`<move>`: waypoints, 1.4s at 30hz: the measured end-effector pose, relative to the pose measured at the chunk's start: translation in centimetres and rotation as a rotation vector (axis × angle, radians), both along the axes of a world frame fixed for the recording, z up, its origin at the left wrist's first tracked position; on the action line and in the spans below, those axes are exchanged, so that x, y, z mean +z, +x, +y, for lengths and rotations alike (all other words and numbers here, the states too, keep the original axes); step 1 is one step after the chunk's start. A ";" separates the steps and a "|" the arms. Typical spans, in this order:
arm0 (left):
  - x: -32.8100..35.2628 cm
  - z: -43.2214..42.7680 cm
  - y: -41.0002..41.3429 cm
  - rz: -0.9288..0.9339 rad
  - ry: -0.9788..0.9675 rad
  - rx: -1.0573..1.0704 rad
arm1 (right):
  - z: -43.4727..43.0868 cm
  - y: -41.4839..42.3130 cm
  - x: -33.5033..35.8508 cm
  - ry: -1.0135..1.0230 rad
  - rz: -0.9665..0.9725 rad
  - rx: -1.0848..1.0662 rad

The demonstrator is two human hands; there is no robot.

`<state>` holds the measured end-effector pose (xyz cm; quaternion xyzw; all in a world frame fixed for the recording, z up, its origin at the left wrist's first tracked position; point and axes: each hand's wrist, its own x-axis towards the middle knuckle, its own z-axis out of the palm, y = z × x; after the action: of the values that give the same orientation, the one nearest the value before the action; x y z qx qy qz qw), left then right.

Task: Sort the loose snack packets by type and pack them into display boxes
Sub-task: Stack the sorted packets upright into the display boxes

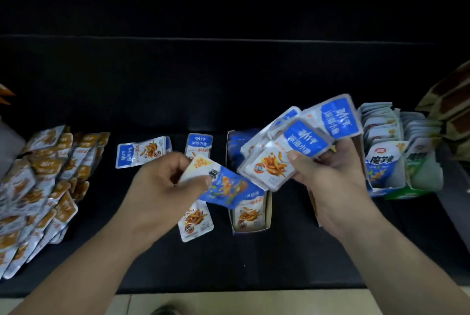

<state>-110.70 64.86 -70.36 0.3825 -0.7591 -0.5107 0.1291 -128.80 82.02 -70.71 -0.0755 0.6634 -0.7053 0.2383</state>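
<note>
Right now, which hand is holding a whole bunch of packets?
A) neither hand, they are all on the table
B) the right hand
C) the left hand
B: the right hand grips a fanned-out bunch of blue packets above the open box, while the left hand only pinches a single packet.

left hand (162, 182) pinches one blue packet (223, 187) | right hand (328, 169) holds blue packet fan (300, 141) | over display box (250, 232)
</note>
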 end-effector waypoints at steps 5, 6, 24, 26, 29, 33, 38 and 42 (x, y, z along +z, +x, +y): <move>5.7 1.1 -2.4 0.064 -0.119 -0.002 | 2.7 0.4 1.3 0.134 0.099 0.052; 6.6 1.8 -3.0 0.073 -0.109 -0.023 | 3.5 0.5 1.9 0.136 0.104 0.068; 2.1 16.5 -25.4 0.205 -0.272 -0.489 | 20.4 -2.4 0.7 0.602 -0.025 -0.083; 0.9 16.5 -26.3 0.247 -0.343 -0.455 | 21.0 -2.7 0.4 0.620 -0.033 -0.098; -0.4 16.5 -26.9 0.286 -0.390 -0.440 | 21.8 -2.8 0.2 0.580 -0.065 -0.119; -2.9 18.1 -27.3 0.145 -0.462 -0.572 | 21.8 -2.7 0.4 0.524 -0.083 -0.122; -0.6 16.0 -25.7 0.141 -0.504 -0.493 | 21.4 -2.7 0.5 0.393 -0.063 -0.075; 2.7 13.4 -17.8 0.155 -0.325 -0.463 | 18.0 -1.8 1.0 0.232 -0.058 0.066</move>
<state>-128.48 78.29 -67.65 0.1331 -0.8859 -0.4259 0.1264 -130.61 100.05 -69.67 -0.0487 0.7306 -0.6173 0.2877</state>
